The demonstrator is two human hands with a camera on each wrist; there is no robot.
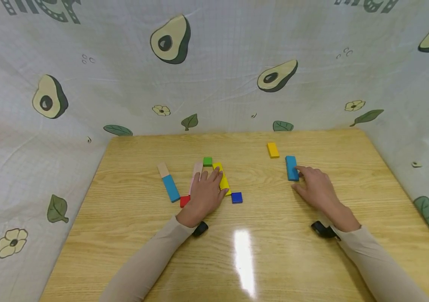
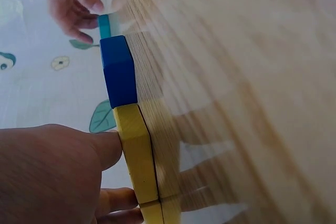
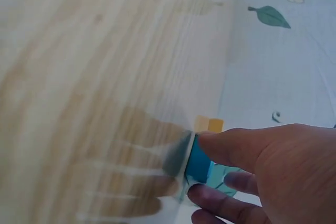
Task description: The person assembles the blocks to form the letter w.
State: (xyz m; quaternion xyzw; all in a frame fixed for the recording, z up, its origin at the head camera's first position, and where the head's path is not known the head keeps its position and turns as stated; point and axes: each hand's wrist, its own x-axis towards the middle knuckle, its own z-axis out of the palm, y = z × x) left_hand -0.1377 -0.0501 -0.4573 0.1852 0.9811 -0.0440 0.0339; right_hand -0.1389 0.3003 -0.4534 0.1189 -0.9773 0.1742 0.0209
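Observation:
My left hand [image 1: 206, 197] reaches over a group of coloured blocks, its fingers spread, thumb and index fingertips touching a long yellow block [image 1: 223, 183]. A pink block [image 1: 197, 167] lies partly under the other fingers. At the yellow block's near end sits a small dark blue block [image 1: 236, 198]; a green block [image 1: 207, 162] is at the far end, and a red block [image 1: 185, 201] lies left of the wrist. Farther right, my right hand [image 1: 317, 187] pinches a light blue block [image 1: 291, 167] between thumb and fingers, as the right wrist view shows; the block appears on the tabletop.
An orange-yellow block [image 1: 273, 150] lies beyond the light blue one. On the left, a pale wooden block [image 1: 163, 169] and another blue block [image 1: 171, 188] lie end to end. Avocado-printed cloth [image 1: 218, 84] stands behind and beside the wooden table [image 1: 267, 251].

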